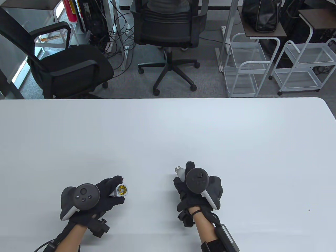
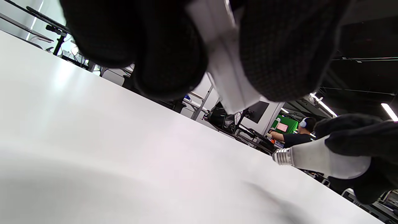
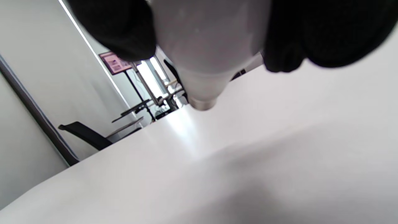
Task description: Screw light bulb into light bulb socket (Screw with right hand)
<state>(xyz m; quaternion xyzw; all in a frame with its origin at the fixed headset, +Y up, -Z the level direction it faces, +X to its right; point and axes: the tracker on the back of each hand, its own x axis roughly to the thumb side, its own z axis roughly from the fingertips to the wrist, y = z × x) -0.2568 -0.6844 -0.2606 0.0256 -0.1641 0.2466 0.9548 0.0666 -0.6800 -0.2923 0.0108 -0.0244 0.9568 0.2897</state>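
Note:
My left hand point(image 1: 110, 190) holds a white light bulb socket point(image 1: 120, 190) at the near left of the white table point(image 1: 168, 131). Its brass-lined opening faces up and to the right. The socket's white body shows between my fingers in the left wrist view point(image 2: 228, 77). My right hand point(image 1: 189, 181) grips a white light bulb point(image 1: 180, 171) near the table's front middle. Its metal screw base points up-left toward the far side. The bulb also shows in the left wrist view point(image 2: 314, 157) and in the right wrist view point(image 3: 205, 49). Bulb and socket are well apart.
Two black office chairs point(image 1: 65, 65) stand beyond the table's far edge, and white wire carts point(image 1: 249, 65) stand at the back right. A small dark speck point(image 1: 309, 210) lies on the table at the near right.

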